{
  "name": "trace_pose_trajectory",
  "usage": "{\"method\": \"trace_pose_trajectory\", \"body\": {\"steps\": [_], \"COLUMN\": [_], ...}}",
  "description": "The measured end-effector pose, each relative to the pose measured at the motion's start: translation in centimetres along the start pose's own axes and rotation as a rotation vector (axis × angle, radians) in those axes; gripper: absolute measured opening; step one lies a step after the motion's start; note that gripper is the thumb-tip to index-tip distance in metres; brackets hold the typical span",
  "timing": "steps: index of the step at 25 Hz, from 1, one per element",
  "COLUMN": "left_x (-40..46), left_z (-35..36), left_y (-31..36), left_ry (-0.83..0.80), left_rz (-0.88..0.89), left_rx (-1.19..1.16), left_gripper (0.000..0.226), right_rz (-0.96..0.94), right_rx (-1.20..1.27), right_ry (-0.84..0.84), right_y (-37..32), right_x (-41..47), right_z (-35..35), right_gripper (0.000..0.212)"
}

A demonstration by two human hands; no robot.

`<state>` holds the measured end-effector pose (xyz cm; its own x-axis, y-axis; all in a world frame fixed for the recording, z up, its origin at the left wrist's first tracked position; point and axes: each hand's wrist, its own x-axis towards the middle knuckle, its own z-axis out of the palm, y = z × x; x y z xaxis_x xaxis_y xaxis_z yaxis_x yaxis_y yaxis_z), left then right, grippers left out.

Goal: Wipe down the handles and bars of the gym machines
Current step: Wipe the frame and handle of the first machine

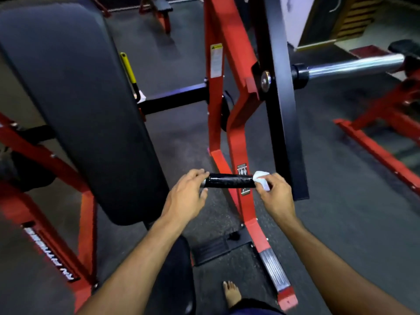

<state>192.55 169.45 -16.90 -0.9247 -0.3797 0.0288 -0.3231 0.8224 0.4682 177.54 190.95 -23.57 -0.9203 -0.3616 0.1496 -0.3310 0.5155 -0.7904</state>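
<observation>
Black handle (229,181) spans between both hands: left hand (185,196) curls round its near end, right hand (273,193) pinches a white cloth (261,179) against the far end. Other bars, like the chrome one (354,67), likely remain.

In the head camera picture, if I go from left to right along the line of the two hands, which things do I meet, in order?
Black back pad → left hand → black grip → white cloth → right hand → black upright bar.
</observation>
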Motion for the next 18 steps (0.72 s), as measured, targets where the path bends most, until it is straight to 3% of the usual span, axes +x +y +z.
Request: {"method": "trace_pose_trajectory", "body": {"steps": [6, 14, 18], "left_x": [1.1, 1.3, 1.4], "left_z": [-2.9, -4.5, -4.6], "left_y": [-2.3, -3.5, -3.8], "left_ry": [-0.118, -0.18, -0.179], "left_rz": [0.188, 0.272, 0.287], "left_rx": [0.135, 0.169, 0.164], "left_gripper": [0.05, 0.051, 0.049], "right_rz": [-0.033, 0.007, -0.019], "right_rx": [-0.103, -0.156, -0.201], "right_ry": [0.087, 0.103, 0.105], "right_y": [-1.0, -1.9, -2.1], "right_x": [-0.6, -2.4, -2.0], "right_z": [0.6, 3.1, 2.3], "right_gripper": [0.02, 0.034, 0.029]}}
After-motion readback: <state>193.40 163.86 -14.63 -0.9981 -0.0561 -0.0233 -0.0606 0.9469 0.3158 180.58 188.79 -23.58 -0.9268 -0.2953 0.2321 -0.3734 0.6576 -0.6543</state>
